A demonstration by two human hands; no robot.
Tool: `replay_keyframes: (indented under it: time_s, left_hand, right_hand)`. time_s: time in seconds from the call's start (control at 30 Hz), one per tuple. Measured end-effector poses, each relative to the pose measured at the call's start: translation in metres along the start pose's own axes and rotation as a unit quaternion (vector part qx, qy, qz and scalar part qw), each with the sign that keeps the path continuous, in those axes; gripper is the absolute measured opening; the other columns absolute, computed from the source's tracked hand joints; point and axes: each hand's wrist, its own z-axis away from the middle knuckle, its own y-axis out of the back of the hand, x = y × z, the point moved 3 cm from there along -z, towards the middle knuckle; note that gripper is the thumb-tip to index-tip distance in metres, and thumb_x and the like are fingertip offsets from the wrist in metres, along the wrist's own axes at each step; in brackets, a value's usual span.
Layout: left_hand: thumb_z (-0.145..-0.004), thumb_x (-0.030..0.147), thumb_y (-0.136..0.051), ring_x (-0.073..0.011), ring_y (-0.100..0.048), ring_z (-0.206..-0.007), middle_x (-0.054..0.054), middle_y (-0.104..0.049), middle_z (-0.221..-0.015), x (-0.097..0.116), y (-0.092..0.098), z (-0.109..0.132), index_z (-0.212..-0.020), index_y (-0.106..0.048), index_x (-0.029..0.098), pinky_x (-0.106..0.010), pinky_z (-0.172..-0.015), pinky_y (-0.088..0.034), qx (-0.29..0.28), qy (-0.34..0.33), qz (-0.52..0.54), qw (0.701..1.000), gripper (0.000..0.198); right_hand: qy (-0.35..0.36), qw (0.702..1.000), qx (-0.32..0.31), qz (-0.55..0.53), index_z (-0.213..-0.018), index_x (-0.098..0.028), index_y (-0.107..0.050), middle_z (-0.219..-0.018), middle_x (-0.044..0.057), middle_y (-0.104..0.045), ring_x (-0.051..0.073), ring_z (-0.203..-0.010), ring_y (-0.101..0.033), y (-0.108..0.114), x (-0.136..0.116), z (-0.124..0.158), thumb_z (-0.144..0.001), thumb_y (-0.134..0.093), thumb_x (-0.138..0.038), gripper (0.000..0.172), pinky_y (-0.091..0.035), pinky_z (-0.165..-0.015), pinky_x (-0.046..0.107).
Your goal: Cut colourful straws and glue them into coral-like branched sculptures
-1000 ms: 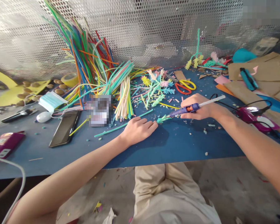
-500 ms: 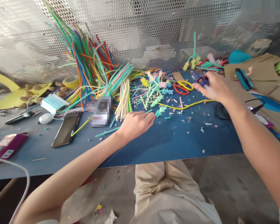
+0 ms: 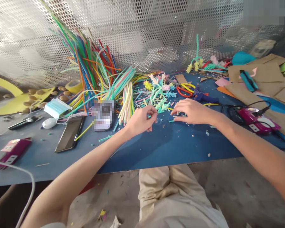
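Fingers curled together, my left hand [image 3: 143, 118] is just above the blue tabletop [image 3: 156, 148]; whatever it may pinch is too small to make out. To its right, my right hand [image 3: 188, 111] has thumb and fingers apart, close to a short teal stem piece [image 3: 171, 121] on the table. Pale green fuzzy sprigs [image 3: 162, 105] lie between and behind the hands. Behind my right hand rests a dark blue glue gun [image 3: 203, 95], beside scissors with red and yellow handles [image 3: 185, 91].
Bundles of coloured fuzzy stems [image 3: 87, 66] stand at the back left. A phone [image 3: 70, 134], a face mask [image 3: 57, 107] and a white mouse [image 3: 49, 123] lie left. A purple power strip [image 3: 258, 122] with black cables and brown cardboard [image 3: 258, 74] are at right.
My right hand has let go of the glue gun, now lying on the table, and moved left and down towards my left hand. My left hand has turned slightly, its fingers curled.
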Motion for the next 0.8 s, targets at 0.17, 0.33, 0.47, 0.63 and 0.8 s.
replay_keyframes:
  time_s: [0.17, 0.33, 0.47, 0.63, 0.8]
  left_hand:
    - [-0.093, 0.028, -0.055, -0.0078, -0.056, -0.041, 0.005, -0.066, -0.064, -0.018, -0.008, 0.008, -0.093, -0.058, 0.020, -0.018, -0.043, -0.044, 0.068, -0.026, 0.005, 0.997, 0.009]
    - [-0.098, 0.033, -0.059, -0.0082, -0.056, -0.049, 0.007, -0.062, -0.056, -0.024, -0.010, 0.008, -0.098, -0.070, 0.018, -0.020, -0.055, -0.044, 0.102, -0.072, -0.137, 0.983, 0.017]
    - [-0.101, 0.037, -0.060, -0.0107, -0.063, -0.050, 0.005, -0.067, -0.057, -0.023, -0.010, 0.008, -0.108, -0.076, 0.019, -0.022, -0.058, -0.048, 0.091, -0.086, -0.149, 0.981, 0.025]
    - [-0.102, 0.037, -0.062, -0.0103, -0.067, -0.054, 0.000, -0.082, -0.083, -0.011, 0.000, 0.015, -0.110, -0.082, 0.022, -0.022, -0.058, -0.052, 0.123, -0.140, -0.159, 0.970, 0.026]
    - [-0.103, 0.037, -0.062, -0.0100, -0.070, -0.058, -0.003, -0.084, -0.100, -0.007, 0.005, 0.022, -0.116, -0.083, 0.024, -0.022, -0.058, -0.053, 0.153, -0.174, -0.201, 0.952, 0.027]
  right_hand:
    - [0.007, 0.999, 0.004, 0.039, -0.099, -0.020, -0.072, -0.105, 0.010, -0.071, 0.026, -0.099, -0.061, -0.029, -0.015, -0.007, -0.105, -0.058, -0.040, 0.025, -0.043, -0.091, 0.040]
    - [0.039, 0.998, 0.000, 0.052, -0.093, -0.019, -0.069, -0.096, 0.010, -0.070, 0.025, -0.093, -0.059, -0.022, -0.012, -0.007, -0.107, -0.053, -0.031, 0.024, -0.045, -0.089, 0.040]
    - [-0.024, 0.997, 0.067, -0.014, -0.097, -0.020, -0.068, -0.096, 0.008, -0.073, 0.022, -0.088, -0.065, 0.007, 0.005, 0.002, -0.106, -0.052, -0.030, 0.020, -0.049, -0.082, 0.037]
    - [-0.071, 0.986, 0.142, -0.047, -0.103, -0.025, -0.071, -0.100, 0.005, -0.077, 0.021, -0.087, -0.070, 0.025, 0.013, 0.010, -0.105, -0.056, -0.038, 0.020, -0.054, -0.083, 0.038]
    - [-0.060, 0.977, 0.196, -0.058, -0.104, -0.030, -0.075, -0.104, 0.002, -0.079, 0.023, -0.098, -0.074, 0.020, -0.003, 0.006, -0.107, -0.055, -0.041, 0.022, -0.058, -0.093, 0.044]
